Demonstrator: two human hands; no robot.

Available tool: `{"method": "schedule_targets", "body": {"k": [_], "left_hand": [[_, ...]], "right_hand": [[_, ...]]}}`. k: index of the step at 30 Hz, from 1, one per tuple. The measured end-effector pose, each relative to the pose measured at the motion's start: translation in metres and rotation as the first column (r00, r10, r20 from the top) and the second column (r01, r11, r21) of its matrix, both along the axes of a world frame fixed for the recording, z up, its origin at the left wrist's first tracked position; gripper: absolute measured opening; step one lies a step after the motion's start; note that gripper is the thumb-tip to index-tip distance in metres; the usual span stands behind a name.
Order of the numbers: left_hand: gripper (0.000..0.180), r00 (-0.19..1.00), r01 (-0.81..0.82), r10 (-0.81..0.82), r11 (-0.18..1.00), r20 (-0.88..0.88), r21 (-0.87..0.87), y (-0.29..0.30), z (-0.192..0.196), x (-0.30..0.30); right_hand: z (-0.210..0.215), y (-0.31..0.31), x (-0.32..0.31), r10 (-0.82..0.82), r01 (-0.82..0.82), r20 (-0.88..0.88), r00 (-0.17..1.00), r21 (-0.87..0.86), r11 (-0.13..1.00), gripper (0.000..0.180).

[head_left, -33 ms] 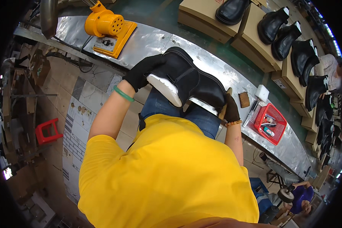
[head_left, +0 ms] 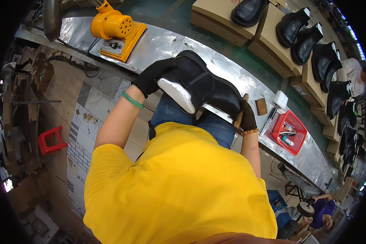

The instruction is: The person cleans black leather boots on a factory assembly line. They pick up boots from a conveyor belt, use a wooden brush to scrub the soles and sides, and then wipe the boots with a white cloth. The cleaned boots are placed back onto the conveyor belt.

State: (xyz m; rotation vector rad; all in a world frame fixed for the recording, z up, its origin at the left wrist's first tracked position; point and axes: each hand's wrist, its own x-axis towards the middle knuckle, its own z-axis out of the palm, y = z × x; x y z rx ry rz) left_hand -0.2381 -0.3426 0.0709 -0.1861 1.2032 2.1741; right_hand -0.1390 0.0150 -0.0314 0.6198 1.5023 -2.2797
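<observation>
A black ankle boot (head_left: pixel 199 83) with a white sole edge lies on its side over my lap, against the front of the metal bench. Around its heel end wraps my left hand (head_left: pixel 153 75) in a black glove, closed on the leather. At the toe end is my right hand (head_left: pixel 248 118), also gloved in black. Its fingers close round a narrow tan piece (head_left: pixel 240 115), which sits right beside the toe. Most of that piece is hidden, so its kind cannot be told.
On the metal bench (head_left: pixel 162 40) stand a yellow machine (head_left: pixel 116 30), a brown block (head_left: pixel 261 107), a white block (head_left: pixel 280 99) and a red basket (head_left: pixel 300 140) holding small items. Beyond, black boots (head_left: pixel 304 45) rest on cardboard boxes (head_left: pixel 223 24). A red stool (head_left: pixel 52 140) is at left; a person (head_left: pixel 323 209) is at lower right.
</observation>
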Motion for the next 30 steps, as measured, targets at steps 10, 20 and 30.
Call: {"method": "schedule_targets", "body": {"k": [10,20,30], "left_hand": [[0.032,0.994,0.019,-0.017,1.0,-0.107,0.023,-0.012,-0.012,-0.005],[0.066,0.957,0.015,-0.105,0.949,-0.271,-0.316,0.002,0.02,-0.001],[0.061,0.885,0.038,-0.275,0.847,-0.375,-0.53,0.02,0.054,0.01]], "right_hand": [[-0.003,-0.009,-0.006,-0.025,0.025,0.008,1.0,0.053,0.998,0.037],[0.03,-0.018,-0.007,0.165,-0.158,0.008,0.986,0.321,0.934,0.035],[-0.007,-0.006,0.004,0.187,-0.117,-0.131,0.974,0.419,0.9,0.031]]}}
